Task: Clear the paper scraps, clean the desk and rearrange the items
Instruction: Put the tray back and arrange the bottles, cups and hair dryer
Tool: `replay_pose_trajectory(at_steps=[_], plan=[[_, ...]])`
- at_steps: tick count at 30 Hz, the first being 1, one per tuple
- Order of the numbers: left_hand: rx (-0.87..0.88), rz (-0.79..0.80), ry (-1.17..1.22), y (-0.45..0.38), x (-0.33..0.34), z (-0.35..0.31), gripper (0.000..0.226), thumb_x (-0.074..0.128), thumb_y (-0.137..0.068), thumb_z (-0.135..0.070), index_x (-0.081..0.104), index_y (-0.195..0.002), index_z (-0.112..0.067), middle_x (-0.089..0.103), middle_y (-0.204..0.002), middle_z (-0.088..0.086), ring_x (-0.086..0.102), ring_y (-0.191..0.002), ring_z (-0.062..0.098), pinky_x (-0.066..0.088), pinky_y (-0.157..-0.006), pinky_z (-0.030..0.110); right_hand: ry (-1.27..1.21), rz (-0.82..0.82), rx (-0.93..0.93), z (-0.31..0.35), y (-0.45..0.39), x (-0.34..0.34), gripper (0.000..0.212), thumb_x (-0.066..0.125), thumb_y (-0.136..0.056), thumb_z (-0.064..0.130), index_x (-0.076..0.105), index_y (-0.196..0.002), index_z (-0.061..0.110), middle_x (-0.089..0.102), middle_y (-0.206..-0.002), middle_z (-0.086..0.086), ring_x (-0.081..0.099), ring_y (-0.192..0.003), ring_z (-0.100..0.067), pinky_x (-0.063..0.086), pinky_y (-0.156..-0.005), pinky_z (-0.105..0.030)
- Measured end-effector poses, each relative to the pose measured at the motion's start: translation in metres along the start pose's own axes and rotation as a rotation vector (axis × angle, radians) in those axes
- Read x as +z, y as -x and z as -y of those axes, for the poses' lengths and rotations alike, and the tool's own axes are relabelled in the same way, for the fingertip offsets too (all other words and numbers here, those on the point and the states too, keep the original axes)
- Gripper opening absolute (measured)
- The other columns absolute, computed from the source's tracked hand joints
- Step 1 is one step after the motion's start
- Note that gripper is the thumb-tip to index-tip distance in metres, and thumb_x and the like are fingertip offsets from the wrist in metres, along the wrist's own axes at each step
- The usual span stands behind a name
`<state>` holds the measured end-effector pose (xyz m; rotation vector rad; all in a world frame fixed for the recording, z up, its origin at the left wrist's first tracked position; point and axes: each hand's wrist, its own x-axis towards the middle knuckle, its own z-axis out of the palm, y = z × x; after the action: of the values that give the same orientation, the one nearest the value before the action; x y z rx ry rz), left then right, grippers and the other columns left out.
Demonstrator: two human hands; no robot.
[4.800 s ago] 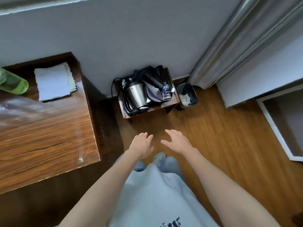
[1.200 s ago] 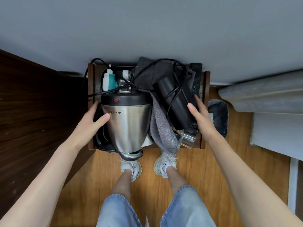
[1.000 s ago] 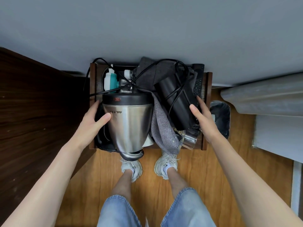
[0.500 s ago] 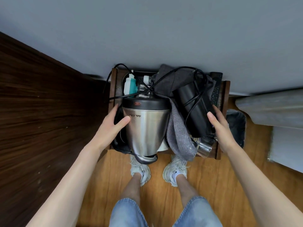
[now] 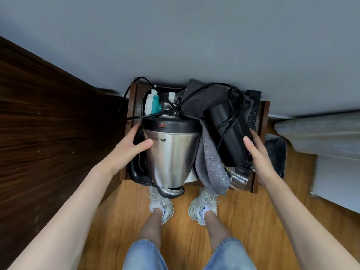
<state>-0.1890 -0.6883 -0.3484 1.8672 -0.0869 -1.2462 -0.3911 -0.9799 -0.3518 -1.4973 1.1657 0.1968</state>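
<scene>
A dark wooden tray stands against the wall, packed with items. In it are a steel electric kettle, a black hair dryer with its cord, a grey cloth, a remote control, a teal and white bottle and a glass. My left hand grips the tray's left side, thumb resting on the kettle. My right hand grips the right side, fingers against the hair dryer. No paper scraps are in view.
The dark wooden desk fills the left, its side close to the tray. A black-lined waste bin stands just right of the tray. A curtain hangs at the right. My feet are on the wooden floor below the tray.
I have bent down from standing and put both hands on the tray's sides. Over the last second the hands have kept their hold; only the view has shifted slightly.
</scene>
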Motion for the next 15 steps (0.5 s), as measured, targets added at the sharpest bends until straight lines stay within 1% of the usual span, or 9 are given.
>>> replay_pose_trajectory(at_steps=[1,3,4,5,7,9,12,13,15], plan=[[-0.001,0.027,-0.004,-0.004,-0.003,0.0,0.116,0.068,-0.051,-0.075,0.021,-0.149,-0.035,0.034,-0.14,-0.021,0.032,-0.133,0.003,0.026,-0.113,0.029,-0.004,0.0,-0.001,0.0,0.0,0.0,0.122,0.057,-0.047,0.095,0.032,-0.15,0.034,0.034,-0.154,0.009,0.034,-0.14,-0.011,0.028,-0.118,-0.045],[0.011,0.072,-0.02,-0.01,-0.005,-0.002,0.13,0.069,-0.041,-0.083,0.019,-0.15,-0.032,0.032,-0.143,-0.02,0.031,-0.133,0.001,0.025,-0.11,0.024,0.003,0.011,0.003,0.0,-0.001,0.0,0.121,0.056,-0.047,0.095,0.032,-0.15,0.036,0.032,-0.155,0.009,0.033,-0.141,-0.011,0.027,-0.118,-0.044],[0.031,0.079,-0.024,-0.012,-0.004,-0.003,0.131,0.071,-0.04,-0.081,0.019,-0.15,-0.032,0.033,-0.143,-0.02,0.032,-0.132,-0.001,0.025,-0.109,0.022,0.005,0.015,0.006,-0.001,-0.001,0.0,0.119,0.056,-0.048,0.094,0.032,-0.15,0.037,0.031,-0.156,0.009,0.031,-0.142,-0.011,0.026,-0.118,-0.044],[0.052,0.075,-0.023,-0.013,-0.002,-0.002,0.127,0.073,-0.043,-0.076,0.02,-0.15,-0.031,0.033,-0.143,-0.019,0.033,-0.132,-0.001,0.026,-0.11,0.023,0.003,0.012,0.013,-0.001,-0.001,0.001,0.116,0.057,-0.05,0.092,0.032,-0.149,0.037,0.03,-0.156,0.009,0.03,-0.142,-0.012,0.024,-0.119,-0.043],[0.087,0.049,-0.018,-0.016,0.002,-0.002,0.117,0.072,-0.049,-0.065,0.024,-0.149,-0.028,0.035,-0.147,-0.016,0.034,-0.134,0.001,0.025,-0.116,0.03,-0.009,-0.006,0.01,-0.002,-0.001,0.002,0.109,0.054,-0.056,0.084,0.031,-0.15,0.034,0.029,-0.157,0.007,0.029,-0.143,-0.013,0.023,-0.119,-0.041],[0.116,0.028,-0.025,-0.019,0.006,-0.001,0.115,0.072,-0.052,-0.065,0.027,-0.149,-0.025,0.039,-0.148,-0.01,0.037,-0.135,0.005,0.025,-0.117,0.037,-0.018,-0.04,0.011,-0.005,-0.002,0.005,0.105,0.053,-0.061,0.079,0.031,-0.151,0.029,0.028,-0.157,0.006,0.027,-0.143,-0.013,0.021,-0.12,-0.039],[0.154,-0.015,-0.012,-0.022,0.008,-0.005,0.104,0.068,-0.056,-0.059,0.033,-0.147,-0.022,0.045,-0.145,-0.006,0.04,-0.134,0.007,0.026,-0.117,0.04,-0.046,-0.099,0.001,-0.008,-0.001,0.011,0.095,0.053,-0.067,0.073,0.037,-0.148,0.027,0.034,-0.148,0.007,0.03,-0.132,-0.004,0.019,-0.114,-0.027],[0.161,-0.027,-0.004,-0.022,0.009,-0.007,0.102,0.066,-0.056,-0.058,0.035,-0.146,-0.022,0.047,-0.143,-0.005,0.042,-0.133,0.008,0.027,-0.117,0.039,-0.051,-0.109,-0.004,-0.009,0.0,0.013,0.094,0.055,-0.066,0.078,0.042,-0.145,0.028,0.037,-0.146,0.009,0.033,-0.131,-0.003,0.02,-0.115,-0.028],[0.163,-0.041,-0.002,-0.019,0.01,-0.011,0.1,0.066,-0.055,-0.058,0.038,-0.144,-0.022,0.049,-0.141,-0.005,0.044,-0.131,0.007,0.029,-0.115,0.036,-0.053,-0.122,-0.014,-0.013,0.0,0.016,0.1,0.055,-0.06,0.09,0.048,-0.141,0.032,0.045,-0.146,0.007,0.041,-0.133,-0.01,0.027,-0.117,-0.041]])
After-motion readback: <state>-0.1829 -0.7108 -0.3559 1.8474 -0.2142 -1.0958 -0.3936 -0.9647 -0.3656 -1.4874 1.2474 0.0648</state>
